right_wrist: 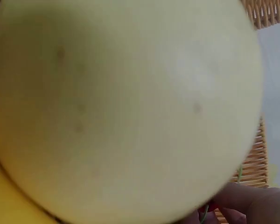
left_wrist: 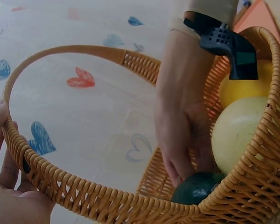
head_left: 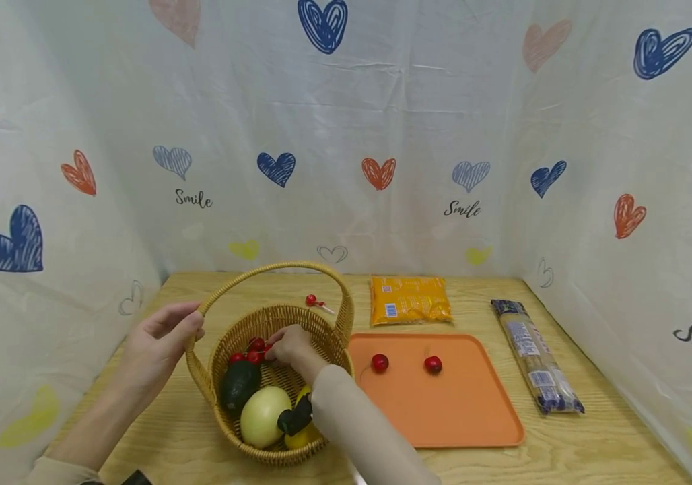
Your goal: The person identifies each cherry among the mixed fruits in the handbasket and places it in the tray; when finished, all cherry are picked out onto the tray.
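Left hand (head_left: 167,337) gripping basket handle (head_left: 344,313), right hand (head_left: 293,349) angled down inside (pinching a cherry (right_wrist: 212,205))

White sheets (head_left: 346,121) hang like walls on the left, the right and the far side, with little wrinkles and shiny spots. They have blue, red, pink and yellow hearts (head_left: 276,168) and the word "Smile" (head_left: 462,209). Below is a light brown wooden table (head_left: 588,455).

Head view: even, diffuse illumination; wide-angle stretch on the curtain (head_left: 346,121) flanking the hands (head_left: 290,345). Left-wrist view: dimmer. Right-wrist view: pale melon (right_wrist: 130,112) defocused, soft glare hand-side, shadow opposite.
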The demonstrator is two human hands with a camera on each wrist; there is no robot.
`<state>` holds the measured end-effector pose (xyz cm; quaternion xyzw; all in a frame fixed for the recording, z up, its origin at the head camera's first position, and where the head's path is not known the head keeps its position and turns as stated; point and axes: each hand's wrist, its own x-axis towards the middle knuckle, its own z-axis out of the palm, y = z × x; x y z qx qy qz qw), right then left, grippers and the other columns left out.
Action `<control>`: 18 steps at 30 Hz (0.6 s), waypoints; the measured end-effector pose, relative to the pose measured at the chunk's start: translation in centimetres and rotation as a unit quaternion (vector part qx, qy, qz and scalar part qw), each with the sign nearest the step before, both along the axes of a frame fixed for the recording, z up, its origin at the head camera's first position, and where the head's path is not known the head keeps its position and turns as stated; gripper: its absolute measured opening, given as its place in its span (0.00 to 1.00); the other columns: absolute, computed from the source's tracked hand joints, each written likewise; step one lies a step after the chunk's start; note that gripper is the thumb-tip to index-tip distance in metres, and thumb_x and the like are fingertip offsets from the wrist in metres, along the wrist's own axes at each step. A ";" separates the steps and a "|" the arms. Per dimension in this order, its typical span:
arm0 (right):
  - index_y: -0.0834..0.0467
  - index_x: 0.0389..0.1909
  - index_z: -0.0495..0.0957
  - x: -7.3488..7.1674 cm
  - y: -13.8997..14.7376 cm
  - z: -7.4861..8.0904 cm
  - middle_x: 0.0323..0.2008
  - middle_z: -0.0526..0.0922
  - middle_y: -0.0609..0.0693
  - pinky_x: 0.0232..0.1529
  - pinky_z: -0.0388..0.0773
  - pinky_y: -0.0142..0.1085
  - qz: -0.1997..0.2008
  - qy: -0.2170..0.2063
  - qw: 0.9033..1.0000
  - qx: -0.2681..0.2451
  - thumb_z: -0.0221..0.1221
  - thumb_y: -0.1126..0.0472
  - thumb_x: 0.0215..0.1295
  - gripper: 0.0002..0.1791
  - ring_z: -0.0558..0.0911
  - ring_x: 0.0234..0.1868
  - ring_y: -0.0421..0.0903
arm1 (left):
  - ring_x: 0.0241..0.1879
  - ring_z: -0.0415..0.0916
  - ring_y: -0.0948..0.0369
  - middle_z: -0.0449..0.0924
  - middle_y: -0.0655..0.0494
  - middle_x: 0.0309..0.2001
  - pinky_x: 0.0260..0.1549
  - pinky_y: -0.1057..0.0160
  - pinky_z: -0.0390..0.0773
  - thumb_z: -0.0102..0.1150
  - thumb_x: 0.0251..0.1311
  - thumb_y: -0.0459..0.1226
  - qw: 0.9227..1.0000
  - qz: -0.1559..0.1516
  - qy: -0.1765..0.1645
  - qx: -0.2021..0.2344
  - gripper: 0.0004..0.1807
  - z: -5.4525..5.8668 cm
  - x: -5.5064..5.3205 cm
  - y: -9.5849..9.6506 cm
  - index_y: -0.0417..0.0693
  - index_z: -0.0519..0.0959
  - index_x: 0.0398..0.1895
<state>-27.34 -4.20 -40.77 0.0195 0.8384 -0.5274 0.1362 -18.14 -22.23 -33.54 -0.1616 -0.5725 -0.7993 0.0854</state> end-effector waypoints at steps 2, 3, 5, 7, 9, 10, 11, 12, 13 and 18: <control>0.62 0.31 0.84 0.0 0.2 0.3 0.26 0.78 0.52 0.27 0.82 0.35 0.003 -0.003 1.000 0.001 0.67 0.74 0.50 0.08 0.83 0.25 0.46 | 0.33 0.77 0.64 0.78 0.59 0.34 0.38 0.71 0.78 0.49 0.67 0.25 1.000 0.002 -0.003 -0.001 0.14 0.0 0.0 0.0 0.48 0.83 0.43; 0.62 0.31 0.84 0.0 0.4 0.4 0.26 0.78 0.51 0.28 0.82 0.36 0.005 -0.004 1.000 0.001 0.67 0.74 0.51 0.08 0.83 0.26 0.47 | 0.33 0.77 0.64 0.78 0.59 0.34 0.38 0.71 0.78 0.49 0.67 0.25 1.000 0.004 -0.004 -0.001 0.14 0.0 0.0 0.0 0.48 0.83 0.43; 0.62 0.33 0.83 -0.1 0.9 0.7 0.26 0.78 0.50 0.30 0.83 0.38 0.010 -0.005 1.000 -0.006 0.66 0.74 0.53 0.08 0.84 0.28 0.49 | 0.34 0.76 0.64 0.78 0.59 0.34 0.39 0.71 0.78 0.49 0.67 0.26 1.000 0.005 -0.005 -0.002 0.14 0.0 0.0 0.0 0.48 0.83 0.44; 0.63 0.34 0.82 -0.1 1.4 1.1 0.26 0.79 0.51 0.31 0.83 0.40 0.017 -0.006 1.000 -0.020 0.65 0.75 0.53 0.08 0.84 0.30 0.52 | 0.34 0.76 0.65 0.78 0.59 0.34 0.39 0.71 0.78 0.49 0.67 0.26 1.000 0.007 -0.006 -0.004 0.14 0.0 -0.1 0.1 0.48 0.83 0.44; 0.64 0.35 0.82 -0.1 1.9 1.4 0.27 0.78 0.51 0.33 0.83 0.41 0.026 -0.006 0.999 -0.033 0.64 0.75 0.54 0.08 0.84 0.32 0.54 | 0.35 0.76 0.65 0.78 0.59 0.35 0.40 0.71 0.78 0.49 0.67 0.26 1.000 0.009 -0.006 -0.006 0.14 0.0 -0.1 0.1 0.48 0.83 0.44; 0.64 0.35 0.81 -0.2 2.1 1.5 0.27 0.78 0.51 0.34 0.83 0.41 0.030 -0.006 0.999 -0.038 0.64 0.76 0.54 0.08 0.84 0.33 0.54 | 0.35 0.76 0.65 0.77 0.59 0.35 0.40 0.71 0.78 0.49 0.67 0.26 1.000 0.009 -0.006 -0.007 0.14 0.0 -0.2 0.1 0.48 0.83 0.45; 0.64 0.35 0.81 -0.2 2.4 1.6 0.28 0.78 0.52 0.34 0.83 0.41 0.033 -0.008 0.998 -0.044 0.63 0.76 0.55 0.08 0.84 0.34 0.54 | 0.35 0.76 0.65 0.77 0.59 0.35 0.40 0.71 0.78 0.49 0.67 0.26 1.000 0.009 -0.006 -0.006 0.14 0.0 -0.2 0.1 0.48 0.83 0.44; 0.65 0.36 0.81 -0.2 2.6 1.7 0.28 0.78 0.52 0.35 0.83 0.41 0.037 -0.009 0.998 -0.047 0.63 0.76 0.55 0.08 0.84 0.34 0.54 | 0.35 0.76 0.65 0.77 0.59 0.35 0.40 0.71 0.78 0.49 0.67 0.26 1.000 0.007 -0.006 -0.005 0.14 0.0 -0.2 0.1 0.48 0.82 0.45; 0.64 0.36 0.81 -0.2 2.8 1.8 0.29 0.78 0.52 0.35 0.83 0.40 0.041 -0.008 0.998 -0.047 0.63 0.76 0.55 0.08 0.84 0.34 0.54 | 0.35 0.76 0.65 0.77 0.59 0.35 0.40 0.71 0.78 0.49 0.67 0.26 1.000 0.006 -0.006 -0.004 0.14 0.0 -0.2 0.1 0.48 0.82 0.44; 0.65 0.39 0.80 0.1 4.1 2.2 0.32 0.78 0.52 0.38 0.83 0.40 0.066 -0.009 0.996 -0.057 0.61 0.75 0.58 0.09 0.84 0.37 0.54 | 0.35 0.76 0.65 0.78 0.59 0.35 0.40 0.71 0.78 0.48 0.67 0.25 1.000 0.004 0.000 0.003 0.15 -0.1 -0.1 0.0 0.47 0.82 0.45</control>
